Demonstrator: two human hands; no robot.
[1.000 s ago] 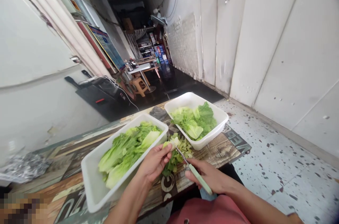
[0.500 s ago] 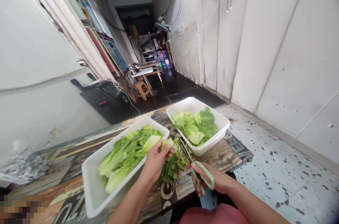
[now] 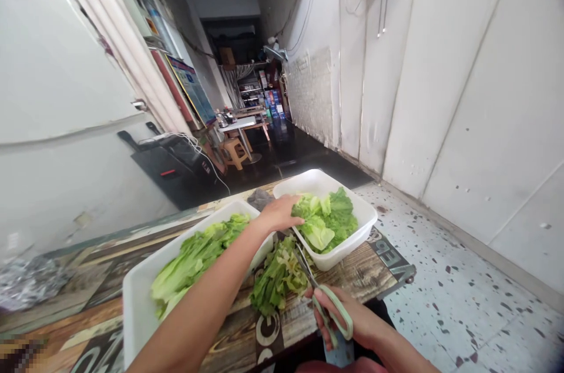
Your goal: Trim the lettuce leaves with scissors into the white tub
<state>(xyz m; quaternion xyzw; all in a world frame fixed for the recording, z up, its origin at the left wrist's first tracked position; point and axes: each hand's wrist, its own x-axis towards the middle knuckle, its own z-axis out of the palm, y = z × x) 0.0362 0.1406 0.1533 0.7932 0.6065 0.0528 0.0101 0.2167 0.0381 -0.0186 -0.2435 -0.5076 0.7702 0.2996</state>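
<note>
My left hand [image 3: 282,212] reaches over the near left rim of the right white tub [image 3: 368,217], its fingers closed on a lettuce leaf [image 3: 304,207] among the others there. The fingertips are partly hidden by the leaves. In my right hand [image 3: 337,311] are scissors with pale green handles [image 3: 335,305], their blades pointing up and away, slightly apart. Between the tubs a heap of wilted lettuce trimmings [image 3: 282,273] lies on the table. Beneath my left forearm, the left white tub [image 3: 132,296] holds long lettuce leaves [image 3: 189,258].
A grey cloth [image 3: 259,199] lies behind the tubs on the patterned wooden table [image 3: 365,267]. Shiny crumpled material [image 3: 33,282] sits at the far left. Beyond are a black appliance [image 3: 176,167], a stool [image 3: 235,153] and a white wall on the right.
My left hand has moved from above the trimmings, where it held a pale lettuce piece, up and right to the right tub. My right hand keeps the scissors in nearly the same place.
</note>
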